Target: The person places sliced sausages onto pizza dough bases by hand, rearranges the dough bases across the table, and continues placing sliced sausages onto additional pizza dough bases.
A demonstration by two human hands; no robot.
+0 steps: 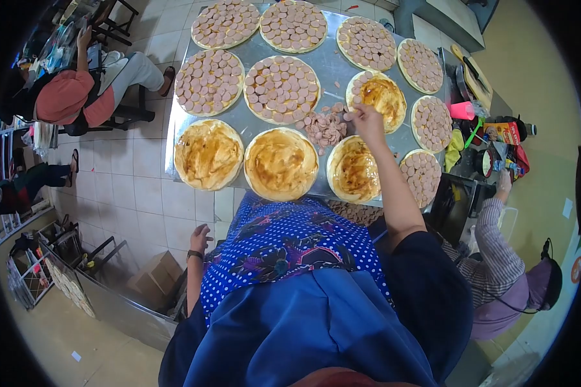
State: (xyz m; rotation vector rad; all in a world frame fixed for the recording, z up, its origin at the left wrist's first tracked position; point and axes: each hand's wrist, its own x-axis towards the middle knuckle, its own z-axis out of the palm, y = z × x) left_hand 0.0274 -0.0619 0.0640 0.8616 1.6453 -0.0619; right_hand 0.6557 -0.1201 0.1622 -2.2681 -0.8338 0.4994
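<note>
My right hand is over the lower left edge of a sauced pizza base, fingers pinched on what looks like a sausage slice. A few slices lie along that base's upper left edge; the rest is bare brown sauce. Just left of the hand is a loose pile of sausage slices on the metal table. Nearest me lie three bases with sauce only: a left one, a middle one and a right one under my forearm. My left hand hangs beside my apron, fingers loosely apart, holding nothing.
Several bases covered in sausage slices fill the table's far part and right side. At right, a co-worker in a striped sleeve reaches to a cluttered counter with a pink cup. Another person sits at left. A cardboard box stands lower left.
</note>
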